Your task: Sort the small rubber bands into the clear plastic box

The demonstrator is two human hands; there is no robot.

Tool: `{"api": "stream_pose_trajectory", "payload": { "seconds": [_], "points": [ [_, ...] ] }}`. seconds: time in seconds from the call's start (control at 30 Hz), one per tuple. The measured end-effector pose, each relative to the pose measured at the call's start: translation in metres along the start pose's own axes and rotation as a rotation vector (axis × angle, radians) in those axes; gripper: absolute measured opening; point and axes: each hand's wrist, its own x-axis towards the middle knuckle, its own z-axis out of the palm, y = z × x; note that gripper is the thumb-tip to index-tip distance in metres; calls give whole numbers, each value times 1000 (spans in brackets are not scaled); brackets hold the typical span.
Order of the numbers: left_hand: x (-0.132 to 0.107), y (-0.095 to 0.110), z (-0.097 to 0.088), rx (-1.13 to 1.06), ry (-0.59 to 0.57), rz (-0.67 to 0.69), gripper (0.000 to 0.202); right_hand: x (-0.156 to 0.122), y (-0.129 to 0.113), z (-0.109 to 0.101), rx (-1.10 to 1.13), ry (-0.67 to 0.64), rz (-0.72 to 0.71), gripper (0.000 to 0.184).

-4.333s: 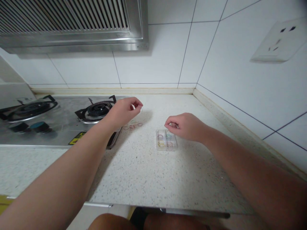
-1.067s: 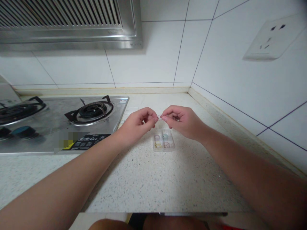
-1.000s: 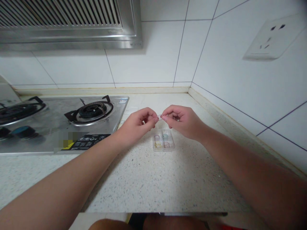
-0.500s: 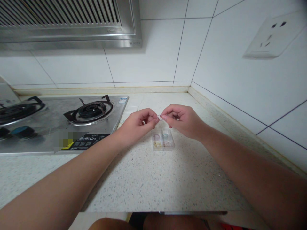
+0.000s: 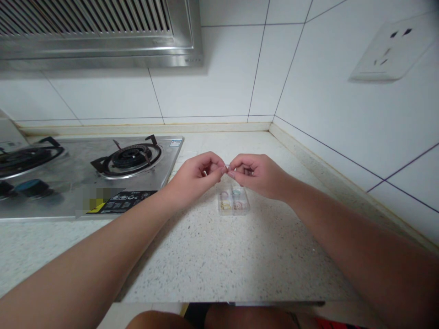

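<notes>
Pale thin loop (image 5: 227, 166) is pinched by left hand (image 5: 205, 172) and right hand (image 5: 255, 174); weak grip could drop it near the box (image 5: 233, 212).

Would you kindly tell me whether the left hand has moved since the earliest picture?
Yes: judged against the right burner, the left hand has moved rightward, away from it and toward the right hand.

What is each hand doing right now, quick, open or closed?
Left hand: closed, thumb and finger pinching a small pale loop.
Right hand: closed, fingertips pinched at what looks like the same loop's other side.
</notes>
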Motion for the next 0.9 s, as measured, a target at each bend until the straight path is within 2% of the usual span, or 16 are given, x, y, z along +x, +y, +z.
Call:
{"api": "stream_pose_trajectory", "payload": {
  "seconds": [0.37,0.73,0.9],
  "points": [
    [1,1,0,5,17,30,9,2,-6,-6,173,-63,64,36],
    [-1,0,-1,33,17,30,9,1,-5,-4,176,-58,85,26],
    [-1,-2,-1,48,22,37,8,3,-5,-4,205,-64,82,30]
  ]
}}
